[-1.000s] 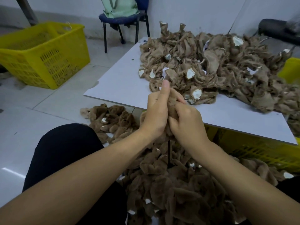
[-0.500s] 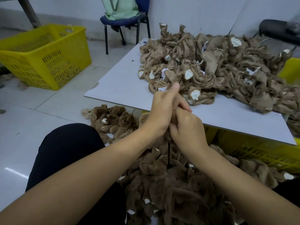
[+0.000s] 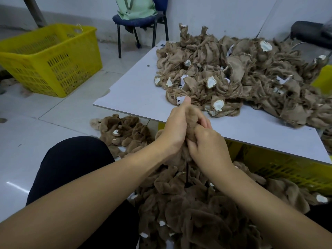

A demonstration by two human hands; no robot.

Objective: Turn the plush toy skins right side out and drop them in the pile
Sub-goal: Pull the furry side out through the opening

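Both hands meet at the centre of the view, just off the near edge of the grey table (image 3: 133, 90). The left hand (image 3: 175, 130) wraps the brown plush skin (image 3: 191, 121), thumb raised; the right hand (image 3: 208, 148) grips the skin's lower part. A heap of inside-out skins (image 3: 233, 72) covers the table at 1 o'clock. The fuzzy turned pile (image 3: 194, 203) lies at 6 o'clock, partly hidden by the forearms. A yellow basket (image 3: 48, 60) stands at 10 o'clock, a blue chair (image 3: 142, 20) at 12.

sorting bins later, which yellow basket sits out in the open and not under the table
The yellow basket on the floor at far left; the other yellow basket is tucked beneath the table.
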